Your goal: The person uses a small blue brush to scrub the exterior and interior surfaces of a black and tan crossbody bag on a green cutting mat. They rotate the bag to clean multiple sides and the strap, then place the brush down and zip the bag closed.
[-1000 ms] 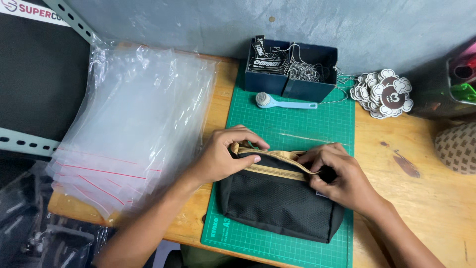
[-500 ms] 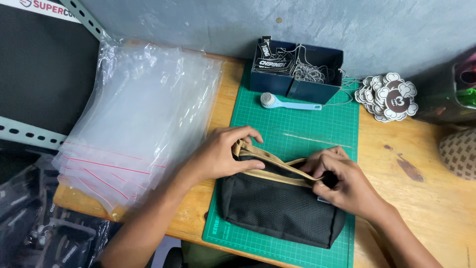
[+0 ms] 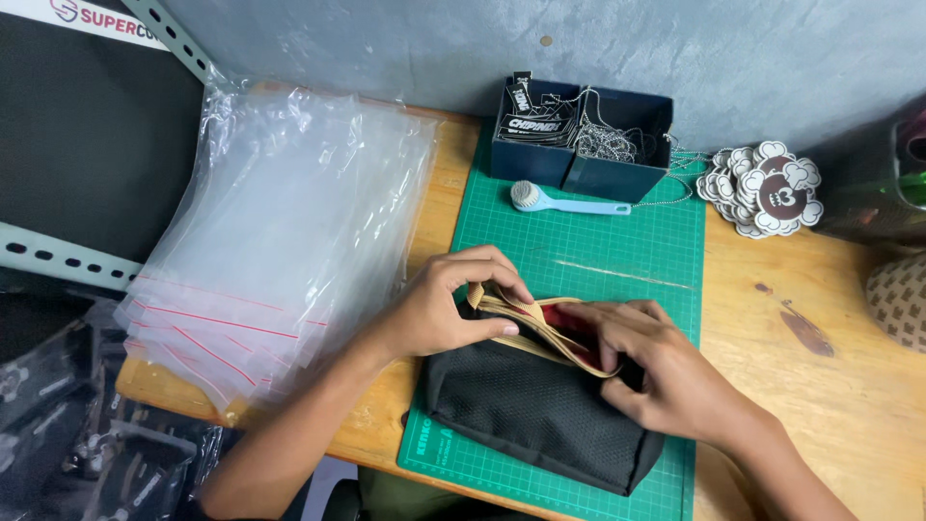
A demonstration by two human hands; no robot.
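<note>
Since half a second earlier, both hands had spread the pouch's mouth wider, baring a red lining. Left hand (image 3: 449, 314) pinched the tan zipper edge (image 3: 521, 318) at its left end; right hand (image 3: 666, 376) gripped the same edge at its right end, fingers curled over the rim. Black mesh pouch (image 3: 540, 410) lay directly beneath both hands on the green cutting mat (image 3: 598, 260), long axis running left to right, tilted slightly. Clear zip bags (image 3: 289, 241) sat stacked to the left; beyond the mat's far edge stood a blue box (image 3: 579, 145), with a light blue brush (image 3: 564, 201) just in front of it.
</note>
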